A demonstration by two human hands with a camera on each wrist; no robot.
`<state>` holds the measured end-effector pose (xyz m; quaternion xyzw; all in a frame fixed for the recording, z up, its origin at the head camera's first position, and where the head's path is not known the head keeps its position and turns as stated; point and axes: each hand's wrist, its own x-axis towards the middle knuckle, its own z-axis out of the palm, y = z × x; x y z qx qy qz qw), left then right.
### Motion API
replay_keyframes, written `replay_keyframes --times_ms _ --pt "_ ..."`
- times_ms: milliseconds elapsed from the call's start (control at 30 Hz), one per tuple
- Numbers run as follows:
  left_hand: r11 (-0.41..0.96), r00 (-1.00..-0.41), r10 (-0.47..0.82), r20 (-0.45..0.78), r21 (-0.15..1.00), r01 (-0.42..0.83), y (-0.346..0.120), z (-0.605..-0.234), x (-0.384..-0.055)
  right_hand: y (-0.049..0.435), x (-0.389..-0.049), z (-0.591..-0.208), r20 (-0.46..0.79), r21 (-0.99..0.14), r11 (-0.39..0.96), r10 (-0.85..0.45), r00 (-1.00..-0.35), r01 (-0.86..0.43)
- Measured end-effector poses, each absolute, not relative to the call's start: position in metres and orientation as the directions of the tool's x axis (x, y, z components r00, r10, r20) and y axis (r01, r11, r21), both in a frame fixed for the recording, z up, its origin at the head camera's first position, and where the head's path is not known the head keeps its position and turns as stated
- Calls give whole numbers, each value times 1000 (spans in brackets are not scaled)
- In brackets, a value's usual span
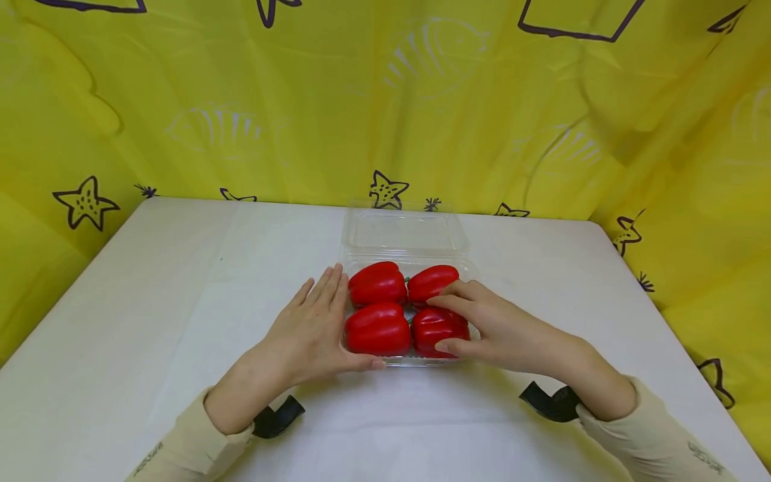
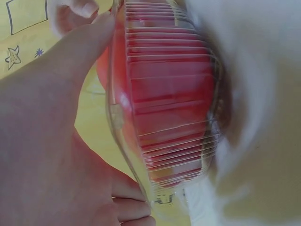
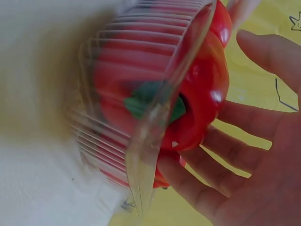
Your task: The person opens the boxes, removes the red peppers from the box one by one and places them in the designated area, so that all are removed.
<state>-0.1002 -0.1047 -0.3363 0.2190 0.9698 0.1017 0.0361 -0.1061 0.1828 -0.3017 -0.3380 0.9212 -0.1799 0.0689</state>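
Observation:
Several red bell peppers (image 1: 378,329) lie in two rows inside a clear ribbed plastic container (image 1: 415,362). My left hand (image 1: 316,328) lies along the container's left side, fingers straight and thumb at the front rim. Over the right side reaches my right hand (image 1: 496,325), fingers loosely bent over the near right bell pepper (image 1: 432,329). In the right wrist view its fingers (image 3: 235,155) touch the bell pepper (image 3: 202,80), while the thumb stands apart from it. That pepper's green stem end shows through the clear wall. The left wrist view shows red through the ribbed container wall (image 2: 171,94).
Behind the peppers stands the container's hinged clear lid (image 1: 405,231), raised. The container sits on a white-covered table (image 1: 241,321). A yellow curtain (image 1: 301,100) with sea-creature drawings surrounds the back and sides. Black straps (image 1: 280,416) hang at both wrists.

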Motion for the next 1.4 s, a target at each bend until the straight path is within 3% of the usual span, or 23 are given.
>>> replay_keyframes --times_ms 333,1000,1400 --pt "880 -901 433 -24 228 417 -107 -336 -100 173 -109 -307 8 -305 696 -681 -732 -650" --pt "879 -903 428 -36 250 407 -106 -336 -100 172 -113 -316 100 -263 660 -707 -700 -704" --pt "882 -905 423 -48 251 399 -107 -336 -101 182 -122 -319 123 -401 609 -705 -699 -685"
